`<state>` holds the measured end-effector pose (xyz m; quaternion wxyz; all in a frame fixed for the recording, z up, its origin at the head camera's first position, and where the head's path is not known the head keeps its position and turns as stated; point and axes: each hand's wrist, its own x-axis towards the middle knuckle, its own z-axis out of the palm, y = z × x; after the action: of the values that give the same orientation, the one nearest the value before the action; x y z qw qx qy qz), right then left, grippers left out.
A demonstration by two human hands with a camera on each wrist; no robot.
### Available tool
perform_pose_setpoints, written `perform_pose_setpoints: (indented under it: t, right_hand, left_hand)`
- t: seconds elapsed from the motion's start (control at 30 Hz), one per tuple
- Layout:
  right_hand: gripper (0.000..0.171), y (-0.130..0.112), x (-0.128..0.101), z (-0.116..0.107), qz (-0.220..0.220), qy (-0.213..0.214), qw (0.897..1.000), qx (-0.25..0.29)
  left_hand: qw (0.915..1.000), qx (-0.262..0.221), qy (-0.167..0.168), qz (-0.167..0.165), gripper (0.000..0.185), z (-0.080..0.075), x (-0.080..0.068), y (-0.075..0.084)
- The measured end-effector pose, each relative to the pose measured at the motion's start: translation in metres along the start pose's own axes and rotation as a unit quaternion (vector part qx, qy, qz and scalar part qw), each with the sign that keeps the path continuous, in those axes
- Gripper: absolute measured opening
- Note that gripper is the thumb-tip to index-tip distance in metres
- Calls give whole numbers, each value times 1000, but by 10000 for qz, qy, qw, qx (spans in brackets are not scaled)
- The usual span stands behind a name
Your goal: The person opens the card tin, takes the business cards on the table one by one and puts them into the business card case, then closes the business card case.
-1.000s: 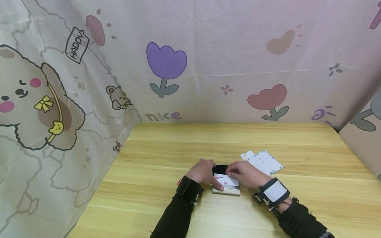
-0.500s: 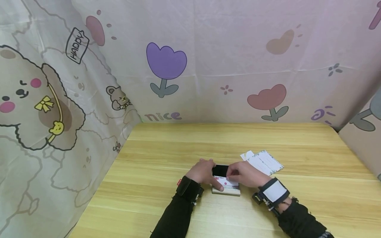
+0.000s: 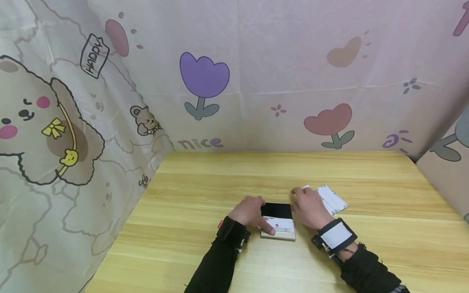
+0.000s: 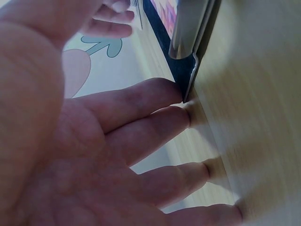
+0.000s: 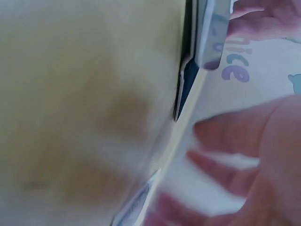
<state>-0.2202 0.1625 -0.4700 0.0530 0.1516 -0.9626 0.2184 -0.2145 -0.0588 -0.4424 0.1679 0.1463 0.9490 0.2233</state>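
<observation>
The left hand (image 3: 253, 213) has its fingers spread, touching a card case (image 3: 277, 210). Papers (image 3: 333, 200) lie near the spread fingers of the right hand (image 3: 310, 208).

- Left forearm (image 3: 216, 264), dark-sleeved, slants far and right.
- Left hand (image 3: 250, 211): fingers nearly straight and slightly spread, tips pointing down, thumb (image 3: 269, 228) apart on the near side.
- Right forearm (image 3: 369, 267) slants far and left.
- Right hand (image 3: 310, 208): fingers loosely bent and separate, partly blurred.
</observation>
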Motion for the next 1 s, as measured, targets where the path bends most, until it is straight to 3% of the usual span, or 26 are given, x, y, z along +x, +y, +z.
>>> perform_pose_setpoints:
  t: [0.13, 0.23, 0.33, 0.63, 1.0]
  right_hand:
    - [50, 2, -3, -5, 955, -8, 9953, -147]
    - [51, 5, -4, -7, 1236, -80, 9922, -107]
    - [47, 8, -3, -9, 1095, -17, 9938, -213]
    - [45, 13, -2, -8, 478, 713, 9938, -709]
    - [55, 12, 4, -10, 506, 452, 9976, 131]
  left_hand:
    - [10000, 2, 8, 69, 92, -1, -1, 0]
    - [10000, -24, 7, 86, 92, -1, -2, 0]
    - [10000, -32, 6, 85, 92, -1, -2, 1]
    - [10000, 15, 52, 40, 93, -1, 0, 1]
    - [10000, -66, 8, 7, 93, 0, 0, 0]
